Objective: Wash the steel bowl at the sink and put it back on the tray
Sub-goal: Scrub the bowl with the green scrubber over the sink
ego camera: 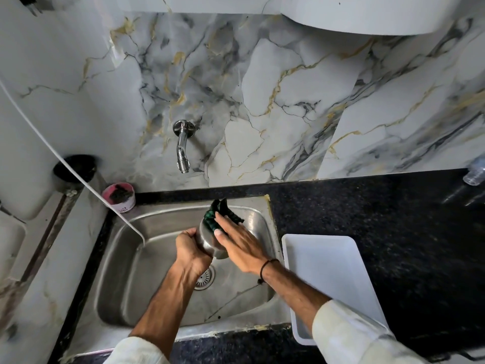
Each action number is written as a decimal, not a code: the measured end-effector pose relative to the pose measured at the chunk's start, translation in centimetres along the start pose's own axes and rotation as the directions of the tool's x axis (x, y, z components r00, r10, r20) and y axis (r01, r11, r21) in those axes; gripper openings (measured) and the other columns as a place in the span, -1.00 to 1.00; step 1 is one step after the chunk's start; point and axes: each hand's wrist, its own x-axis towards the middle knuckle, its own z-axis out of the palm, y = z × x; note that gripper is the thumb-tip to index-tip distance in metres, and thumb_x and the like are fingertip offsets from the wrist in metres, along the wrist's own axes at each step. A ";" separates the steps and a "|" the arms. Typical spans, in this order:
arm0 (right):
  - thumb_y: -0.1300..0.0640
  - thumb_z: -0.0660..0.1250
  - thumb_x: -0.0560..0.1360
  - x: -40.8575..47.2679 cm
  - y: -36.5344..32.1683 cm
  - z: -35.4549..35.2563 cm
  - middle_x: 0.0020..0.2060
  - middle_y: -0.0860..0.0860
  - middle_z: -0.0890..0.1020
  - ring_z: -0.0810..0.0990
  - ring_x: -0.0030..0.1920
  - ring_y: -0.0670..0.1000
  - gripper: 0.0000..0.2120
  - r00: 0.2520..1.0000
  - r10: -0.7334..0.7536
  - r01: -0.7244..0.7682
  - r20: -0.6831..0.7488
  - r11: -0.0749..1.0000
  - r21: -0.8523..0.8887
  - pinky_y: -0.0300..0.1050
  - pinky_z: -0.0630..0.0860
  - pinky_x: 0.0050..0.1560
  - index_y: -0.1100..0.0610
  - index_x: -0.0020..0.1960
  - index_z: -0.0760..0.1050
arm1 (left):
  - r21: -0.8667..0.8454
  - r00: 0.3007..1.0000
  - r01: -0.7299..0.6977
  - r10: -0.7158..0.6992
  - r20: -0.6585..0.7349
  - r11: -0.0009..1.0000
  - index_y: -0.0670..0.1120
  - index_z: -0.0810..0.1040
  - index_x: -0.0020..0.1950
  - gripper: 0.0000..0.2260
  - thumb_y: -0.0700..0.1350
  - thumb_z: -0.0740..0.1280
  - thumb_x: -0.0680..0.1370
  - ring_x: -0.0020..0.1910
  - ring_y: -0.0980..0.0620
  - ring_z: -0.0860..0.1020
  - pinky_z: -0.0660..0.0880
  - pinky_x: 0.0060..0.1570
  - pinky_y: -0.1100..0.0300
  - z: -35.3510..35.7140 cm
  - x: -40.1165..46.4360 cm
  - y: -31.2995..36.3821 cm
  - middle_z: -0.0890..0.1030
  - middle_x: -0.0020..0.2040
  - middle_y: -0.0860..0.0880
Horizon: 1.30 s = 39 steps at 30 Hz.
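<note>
We hold the small round polished steel bowl (pixel 207 239) above the stainless steel sink basin (pixel 126 258), our left hand (pixel 190 249) wrapped tightly around its side while our right hand (pixel 236 239), fingers flat and spread, presses a dark green scrubbing cloth (pixel 219 215) against the far side of that grip. We judge the bowl light and rigid but slippery once wet, so the rim is the safest hold for carrying it to the white rectangular plastic tray (pixel 328 271) just right of our hands.
</note>
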 end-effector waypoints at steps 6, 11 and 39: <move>-0.25 0.05 0.68 -3.3 -0.3 1.6 0.72 -0.02 -0.05 -0.06 0.71 -0.02 -0.29 0.993 0.112 -0.113 0.027 0.993 0.044 0.00 -0.03 0.70 -0.13 0.71 -0.16 | -0.055 0.996 -0.072 0.069 -0.059 0.996 -0.25 0.59 0.15 -0.63 -0.12 0.08 0.57 0.08 -0.24 0.59 0.54 0.18 -0.12 -0.1 -0.5 0.5 0.60 0.18 -0.28; -0.28 -0.05 0.64 -4.3 -2.2 4.1 0.72 0.01 -0.01 -0.11 0.71 -0.01 -0.31 0.997 -0.052 0.057 0.056 0.994 -0.091 0.04 0.03 0.70 -0.23 0.68 -0.24 | -0.001 0.997 -0.063 0.062 -0.048 0.998 -0.27 0.63 0.06 -0.60 -0.11 0.04 0.62 0.01 -0.26 0.63 0.55 0.07 -0.09 -0.3 -0.5 -0.8 0.74 -0.11 -0.25; -0.09 0.48 0.50 1.6 0.1 -2.8 -0.11 0.02 0.77 0.67 -0.08 0.07 -0.78 0.773 0.625 -0.346 0.106 0.277 0.896 -0.06 0.56 0.01 0.04 -0.19 0.72 | 0.623 0.695 -0.691 0.572 0.436 0.366 -0.04 0.35 -0.34 -0.80 -0.09 0.15 0.50 -0.42 0.06 0.27 0.25 -0.36 0.07 -0.5 -2.1 -2.5 0.33 -0.43 0.08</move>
